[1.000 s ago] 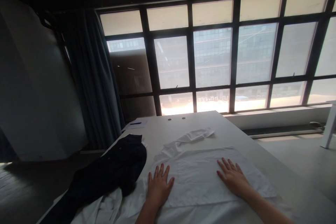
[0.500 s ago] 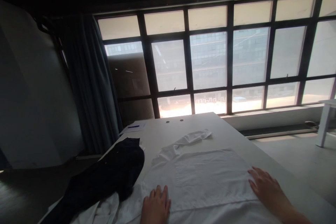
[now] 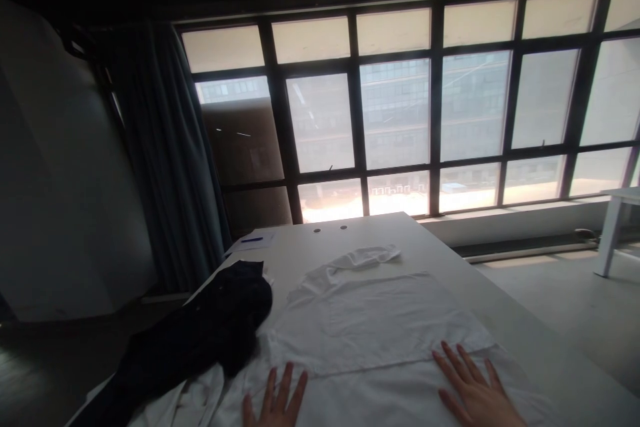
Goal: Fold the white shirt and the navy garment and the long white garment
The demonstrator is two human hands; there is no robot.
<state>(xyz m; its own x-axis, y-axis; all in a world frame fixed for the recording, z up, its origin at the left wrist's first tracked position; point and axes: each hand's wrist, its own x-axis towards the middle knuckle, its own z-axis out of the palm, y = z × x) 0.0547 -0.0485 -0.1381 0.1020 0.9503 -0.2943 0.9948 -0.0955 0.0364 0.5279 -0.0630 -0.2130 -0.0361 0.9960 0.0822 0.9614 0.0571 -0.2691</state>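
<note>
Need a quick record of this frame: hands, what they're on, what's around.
left hand: flat on white garment, fingers spread
right hand: flat on white garment, fingers spread
held: nothing
beside: dark garment, lying partly over white garment's left side
surface: white table
far end: blue pen on paper
background: window

White cotton-look garment [image 3: 380, 327], matt cloth, dark garment [image 3: 200, 327], prob. matt fabric, smooth white tabletop [image 3: 300, 250], paper sheet [image 3: 253, 241]
</note>
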